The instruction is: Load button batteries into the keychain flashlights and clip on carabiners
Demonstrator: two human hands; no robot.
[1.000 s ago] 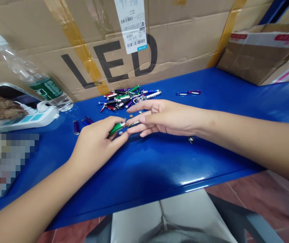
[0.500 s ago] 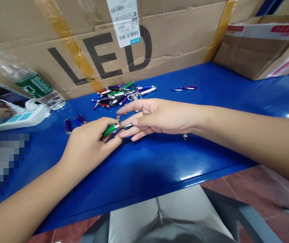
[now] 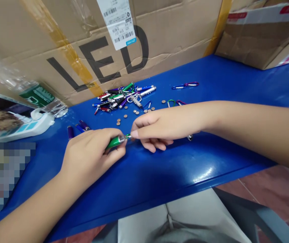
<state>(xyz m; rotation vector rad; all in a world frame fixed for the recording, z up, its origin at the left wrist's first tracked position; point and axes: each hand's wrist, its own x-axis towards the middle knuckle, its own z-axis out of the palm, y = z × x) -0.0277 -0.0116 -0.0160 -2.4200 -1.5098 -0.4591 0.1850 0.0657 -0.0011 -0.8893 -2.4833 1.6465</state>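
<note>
My left hand [image 3: 91, 152] is closed around a green mini flashlight [image 3: 113, 142], its silver end pointing right. At that end, my right hand [image 3: 164, 126] pinches a small green and silver piece [image 3: 128, 136] between thumb and forefinger; its exact kind is too small to make out. The other fingers of the right hand are loosely spread below. Just beyond both hands lie several button cells [image 3: 125, 116], and behind them a pile of mini flashlights [image 3: 120, 97] in mixed colours. A green carabiner [image 3: 171, 102] shows past the right wrist.
Blue and purple carabiners [image 3: 185, 85] lie farther back on the blue table [image 3: 225, 87]. Purple tubes [image 3: 70, 132] are left of my hand. A power strip [image 3: 23, 126] and a plastic bottle [image 3: 39, 96] stand at left. Cardboard boxes [image 3: 175, 40] line the back.
My right hand has drawn its fingers in from a spread pose to a pinch at the flashlight's end. Both hands sit slightly lower in view, and more button cells and carabiners show behind.
</note>
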